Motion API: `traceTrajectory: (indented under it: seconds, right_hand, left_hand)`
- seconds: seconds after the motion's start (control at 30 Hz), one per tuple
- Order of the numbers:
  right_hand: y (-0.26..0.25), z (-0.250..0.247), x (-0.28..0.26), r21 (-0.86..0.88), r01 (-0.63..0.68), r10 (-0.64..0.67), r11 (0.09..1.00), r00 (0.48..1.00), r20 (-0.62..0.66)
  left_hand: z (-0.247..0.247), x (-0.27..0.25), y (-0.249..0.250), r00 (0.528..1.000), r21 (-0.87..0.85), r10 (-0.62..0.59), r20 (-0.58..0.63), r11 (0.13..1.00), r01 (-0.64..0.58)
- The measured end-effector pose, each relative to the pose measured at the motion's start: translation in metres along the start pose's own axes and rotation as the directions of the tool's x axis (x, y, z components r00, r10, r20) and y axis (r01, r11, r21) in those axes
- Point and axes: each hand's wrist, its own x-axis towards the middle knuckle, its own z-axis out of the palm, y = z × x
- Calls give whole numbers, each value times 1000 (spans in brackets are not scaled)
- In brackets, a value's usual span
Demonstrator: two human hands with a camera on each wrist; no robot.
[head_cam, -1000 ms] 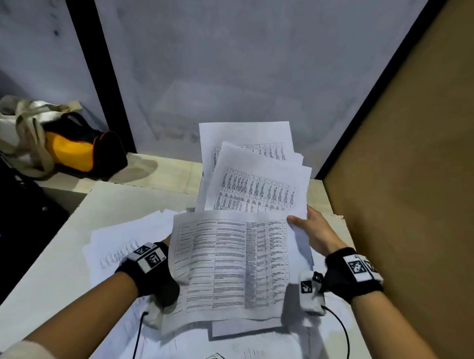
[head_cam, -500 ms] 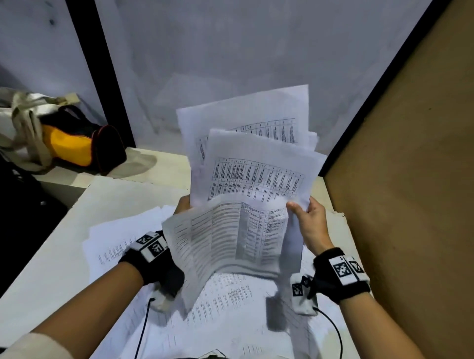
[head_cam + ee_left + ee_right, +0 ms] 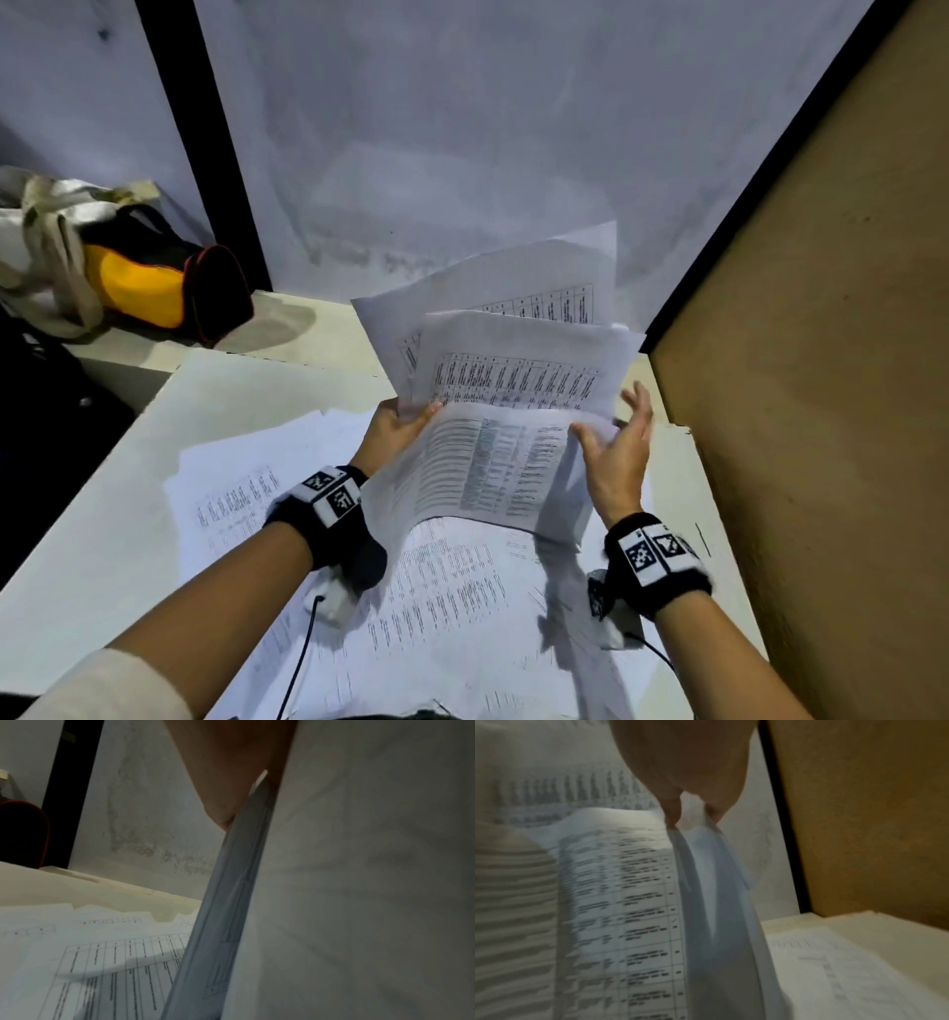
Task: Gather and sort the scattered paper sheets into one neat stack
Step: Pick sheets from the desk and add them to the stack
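A fanned bundle of printed sheets (image 3: 513, 462) is held tilted up above the white table (image 3: 102, 514). My left hand (image 3: 400, 426) grips its left edge, thumb on the front sheet; in the left wrist view the bundle's edge (image 3: 231, 902) runs down from the palm (image 3: 231, 770). My right hand (image 3: 616, 452) is at the bundle's right edge, fingers spread straight behind it and thumb in front; in the blurred right wrist view the sheets (image 3: 628, 902) hang from the fingertips (image 3: 672, 817). More printed sheets (image 3: 452, 591) lie loose on the table below.
Other sheets (image 3: 231, 493) lie spread at the table's left. A brown board (image 3: 821, 360) walls the right side and a pale wall stands behind. A yellow and black bag (image 3: 138, 288) with a cloth tote sits on the ledge at far left.
The bundle has been lifted off the table and tilted up. My left hand slid up along its left edge. My right hand's fingers have spread out from their hold on the right edge.
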Motion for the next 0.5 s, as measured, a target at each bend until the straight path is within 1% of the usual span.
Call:
traceTrajectory:
  seconds: [0.03, 0.07, 0.1, 0.13, 0.17, 0.2, 0.23, 0.27, 0.3, 0.33, 0.37, 0.43, 0.47, 0.5]
  right_hand:
    - [1, 1, -2, -147, 176, -190, 973, 978, -89]
    - [2, 2, -5, -343, 352, -406, 871, 908, -99]
    - [7, 7, -8, -510, 480, -569, 713, 822, -23]
    - [12, 14, -11, -595, 585, -661, 551, 742, 116]
    - [14, 21, -15, -615, 660, -673, 432, 690, 267]
    - [14, 29, -20, -608, 702, -634, 371, 670, 386]
    - [13, 36, -24, -613, 704, -560, 357, 687, 463]
    - [12, 43, -27, -623, 694, -497, 361, 708, 501]
    - [8, 49, -28, -620, 694, -459, 366, 714, 528]
    - [6, 55, -29, -606, 709, -463, 362, 701, 543]
    - [4, 61, -31, -574, 736, -494, 358, 671, 553]
    - [-2, 65, -32, -497, 802, -578, 331, 588, 565]
    - [-8, 64, -29, -467, 820, -635, 330, 559, 533]
    - [-12, 62, -23, -439, 825, -688, 356, 550, 473]
  left_hand:
    - [-1, 2, -3, 1000, -12, -6, 4, 1000, 6]
    - [-1, 2, -4, 1000, -1, -2, -2, 1000, 2]
    - [-2, 2, -5, 1000, 14, 14, -5, 1000, -14]
    - [-2, 2, -4, 1000, 29, 29, -11, 999, -29]
    - [-2, 3, -5, 999, 35, 36, -2, 999, -36]
    - [-2, 2, -4, 999, 44, 34, 6, 998, -34]
    - [-2, 2, -4, 999, 49, 44, 8, 998, -45]
    - [-2, 1, -4, 999, 53, 51, 9, 997, -52]
    - [-2, 2, -6, 998, 44, 59, 8, 997, -59]
    - [-2, 1, -5, 998, 42, 58, 9, 997, -58]
    - [-3, 0, -4, 998, 46, 60, 14, 997, -60]
    - [-3, 0, -3, 997, 40, 67, 37, 997, -69]
    - [-4, -1, -3, 997, 34, 68, 42, 997, -69]
    - [-4, -1, -3, 997, 28, 72, 42, 997, -73]
